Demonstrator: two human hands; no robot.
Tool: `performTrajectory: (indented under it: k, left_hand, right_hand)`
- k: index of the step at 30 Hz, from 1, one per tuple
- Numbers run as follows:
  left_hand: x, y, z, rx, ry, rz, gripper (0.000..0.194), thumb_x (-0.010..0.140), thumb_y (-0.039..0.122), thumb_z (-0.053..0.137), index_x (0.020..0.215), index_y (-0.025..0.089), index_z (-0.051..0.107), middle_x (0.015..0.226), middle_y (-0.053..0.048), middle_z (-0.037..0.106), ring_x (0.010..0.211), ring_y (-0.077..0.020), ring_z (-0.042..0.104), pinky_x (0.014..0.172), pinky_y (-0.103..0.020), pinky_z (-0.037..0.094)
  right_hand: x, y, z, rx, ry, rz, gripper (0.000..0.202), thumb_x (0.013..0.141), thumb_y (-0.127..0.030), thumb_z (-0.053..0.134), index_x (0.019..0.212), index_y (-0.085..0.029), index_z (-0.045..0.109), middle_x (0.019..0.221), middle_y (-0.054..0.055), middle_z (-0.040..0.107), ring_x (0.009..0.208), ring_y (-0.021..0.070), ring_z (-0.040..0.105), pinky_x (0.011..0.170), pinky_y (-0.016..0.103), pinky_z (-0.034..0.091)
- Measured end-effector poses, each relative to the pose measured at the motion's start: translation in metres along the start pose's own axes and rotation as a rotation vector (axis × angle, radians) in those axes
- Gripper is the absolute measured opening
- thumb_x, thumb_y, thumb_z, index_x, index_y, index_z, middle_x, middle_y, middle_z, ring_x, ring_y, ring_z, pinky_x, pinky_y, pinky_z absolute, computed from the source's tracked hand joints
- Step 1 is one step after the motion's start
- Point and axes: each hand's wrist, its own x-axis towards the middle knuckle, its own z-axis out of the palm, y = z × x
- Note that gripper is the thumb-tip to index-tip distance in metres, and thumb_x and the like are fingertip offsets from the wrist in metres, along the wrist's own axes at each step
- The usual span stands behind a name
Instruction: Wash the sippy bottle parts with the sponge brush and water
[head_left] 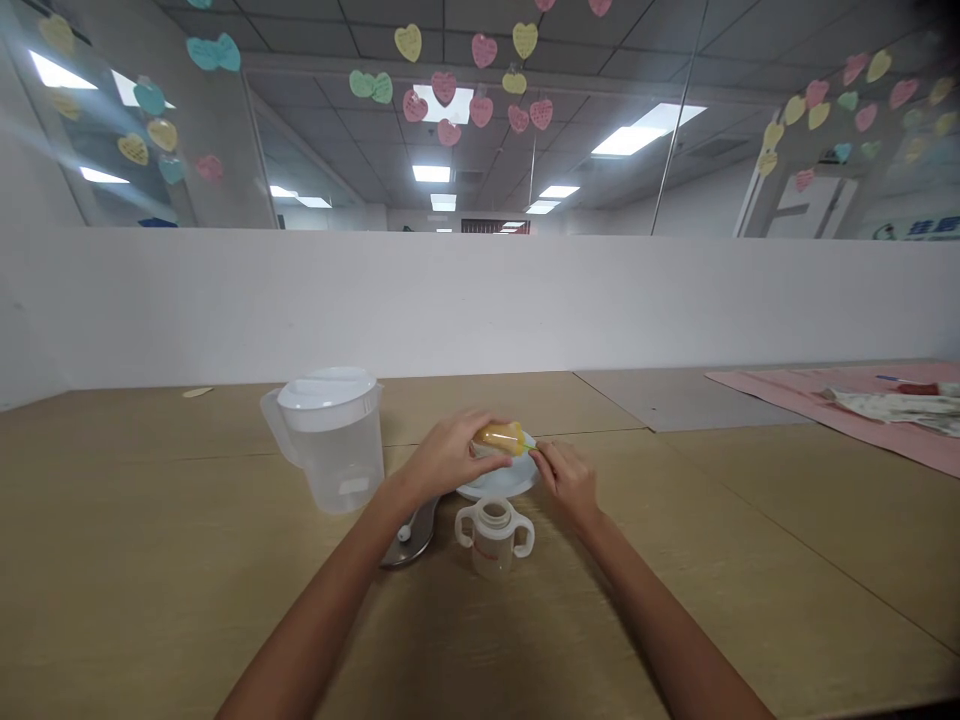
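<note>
Yellow and translucent, a rounded piece (500,438) is held above a pale plate (501,487), lying nearly level, with one end towards the right hand; the left hand (450,450) has it between curved fingers above and the thumb beneath, opened only as far as the piece's thickness. The right hand (570,482) is closed in a pinch, fingertips together on a thin green stick (530,447); the stick meets the end of the yellow piece, though blur and small size leave it uncertain whether it enters or merely touches.

Just in front of the plate, a clear two-handled cup (493,545) stands upright, its mouth open; to its left, a dark metallic dish (418,545) lies partly hidden by the left forearm, with a small white item (405,533) visible on it. Further left, a translucent pitcher (341,455) stands upright, its white lid (328,388) seated on top; all rest on a brown tabletop (187,560). At the far right, a pink cloth (795,388) lies flat beneath a patterned cloth (892,405); heart-shaped notes (484,50) are fixed to the glass above the white wall (480,305).
</note>
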Motion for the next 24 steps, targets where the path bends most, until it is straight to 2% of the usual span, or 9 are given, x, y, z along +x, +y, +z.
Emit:
performTrajectory:
  k: [2, 4, 6, 9, 13, 16, 20, 22, 24]
  left_hand:
    - [0.0, -0.004, -0.004, -0.02, 0.001, 0.076, 0.036, 0.073, 0.035, 0.064, 0.107, 0.023, 0.059, 0.113, -0.004, 0.06, 0.104, -0.0197, 0.054, 0.091, -0.031, 0.04]
    - [0.0, -0.011, -0.009, -0.074, -0.004, 0.11, 0.036, 0.07, 0.029, 0.068, 0.104, 0.022, 0.06, 0.114, -0.004, 0.059, 0.107, -0.0191, 0.052, 0.094, -0.032, 0.038]
    - [-0.001, -0.016, -0.016, -0.142, -0.035, 0.118, 0.035, 0.068, 0.026, 0.069, 0.102, 0.021, 0.062, 0.113, -0.005, 0.06, 0.107, -0.0188, 0.053, 0.094, -0.032, 0.038]
    - [-0.004, -0.009, -0.029, -0.206, -0.123, 0.13, 0.032, 0.069, 0.023, 0.068, 0.101, 0.021, 0.063, 0.112, -0.005, 0.06, 0.106, -0.0186, 0.053, 0.093, -0.032, 0.039]
    - [-0.007, 0.002, -0.035, -0.18, -0.187, 0.139, 0.031, 0.069, 0.021, 0.067, 0.1, 0.024, 0.064, 0.111, -0.003, 0.06, 0.104, -0.0176, 0.054, 0.092, -0.033, 0.04]
    - [-0.005, -0.011, -0.031, -0.082, -0.093, 0.057, 0.034, 0.067, 0.022, 0.069, 0.1, 0.023, 0.064, 0.112, -0.004, 0.058, 0.103, -0.0191, 0.054, 0.091, -0.034, 0.041]
    - [-0.005, -0.04, -0.028, 0.165, 0.058, -0.082, 0.037, 0.07, 0.021, 0.065, 0.106, 0.023, 0.061, 0.117, -0.007, 0.05, 0.104, -0.0205, 0.053, 0.091, -0.033, 0.041]
    - [-0.009, -0.053, -0.028, 0.324, 0.023, -0.187, 0.039, 0.072, 0.018, 0.06, 0.111, 0.023, 0.058, 0.115, -0.007, 0.05, 0.101, -0.0204, 0.054, 0.089, -0.033, 0.041]
    - [-0.016, -0.065, -0.026, 0.453, -0.111, -0.318, 0.036, 0.072, 0.016, 0.057, 0.107, 0.022, 0.059, 0.109, -0.007, 0.053, 0.094, -0.0204, 0.056, 0.084, -0.031, 0.043]
  right_hand:
    - [-0.002, -0.002, 0.0, 0.039, -0.021, -0.067, 0.03, 0.092, -0.029, 0.042, 0.071, -0.015, 0.06, 0.059, 0.002, 0.059, 0.054, 0.0099, 0.049, 0.056, 0.024, 0.031]
    - [-0.003, -0.007, -0.003, 0.066, 0.018, -0.095, 0.027, 0.09, -0.028, 0.047, 0.07, -0.015, 0.06, 0.056, 0.001, 0.057, 0.05, 0.0088, 0.047, 0.054, 0.023, 0.03]
    - [-0.002, -0.013, -0.006, 0.102, 0.09, -0.071, 0.023, 0.087, -0.028, 0.052, 0.07, -0.015, 0.06, 0.055, 0.001, 0.057, 0.049, 0.0083, 0.047, 0.053, 0.022, 0.031]
    - [0.002, -0.017, -0.01, 0.163, 0.15, 0.019, 0.022, 0.086, -0.029, 0.053, 0.071, -0.015, 0.061, 0.055, 0.001, 0.059, 0.048, 0.008, 0.047, 0.053, 0.022, 0.033]
    - [0.003, -0.019, -0.009, 0.174, 0.053, 0.007, 0.03, 0.087, -0.032, 0.05, 0.066, -0.015, 0.062, 0.051, 0.0, 0.056, 0.046, 0.0075, 0.046, 0.051, 0.022, 0.032]
    - [-0.001, -0.021, -0.004, 0.166, 0.003, 0.033, 0.033, 0.086, -0.036, 0.051, 0.063, -0.015, 0.062, 0.048, -0.001, 0.053, 0.044, 0.0066, 0.044, 0.051, 0.022, 0.03]
    - [-0.002, -0.013, 0.001, 0.056, -0.074, 0.185, 0.041, 0.088, -0.044, 0.045, 0.065, -0.015, 0.065, 0.052, 0.001, 0.057, 0.046, 0.0068, 0.044, 0.05, 0.022, 0.026]
    - [-0.001, -0.004, 0.001, -0.012, -0.082, 0.276, 0.046, 0.089, -0.047, 0.04, 0.067, -0.015, 0.065, 0.053, 0.002, 0.057, 0.047, 0.0073, 0.044, 0.049, 0.022, 0.024]
    - [0.001, 0.004, -0.001, -0.061, -0.062, 0.364, 0.05, 0.089, -0.05, 0.037, 0.067, -0.015, 0.065, 0.052, 0.002, 0.056, 0.046, 0.0077, 0.042, 0.048, 0.022, 0.022]
